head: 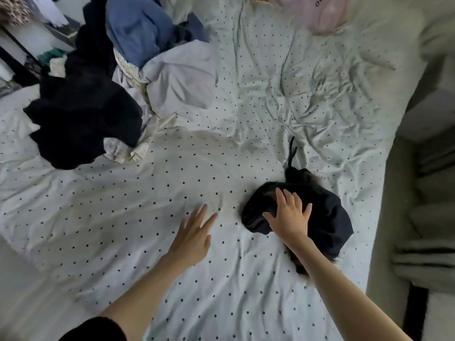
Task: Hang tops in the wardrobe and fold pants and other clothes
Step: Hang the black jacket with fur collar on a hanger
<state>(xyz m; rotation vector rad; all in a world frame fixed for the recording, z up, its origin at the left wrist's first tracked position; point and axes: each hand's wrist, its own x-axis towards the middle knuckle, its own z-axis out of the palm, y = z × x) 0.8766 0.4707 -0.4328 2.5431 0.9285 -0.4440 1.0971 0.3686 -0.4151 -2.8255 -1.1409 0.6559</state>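
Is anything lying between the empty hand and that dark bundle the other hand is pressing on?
Nothing visible. Only bare dotted bedsheet separates the left hand from the dark folded garment, which the right hand presses flat.

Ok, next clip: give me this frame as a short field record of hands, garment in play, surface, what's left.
setting: bed with dotted sheet
left hand: open, flat over bare sheet, holding nothing
right hand: open, fingers spread, pressing on dark garment
dark garment: bunched, near right edge of bed, drawstring trailing away
pile: black, blue and white clothes, upper left, unsorted
pink item: top edge, blurred
stage: folding not finished
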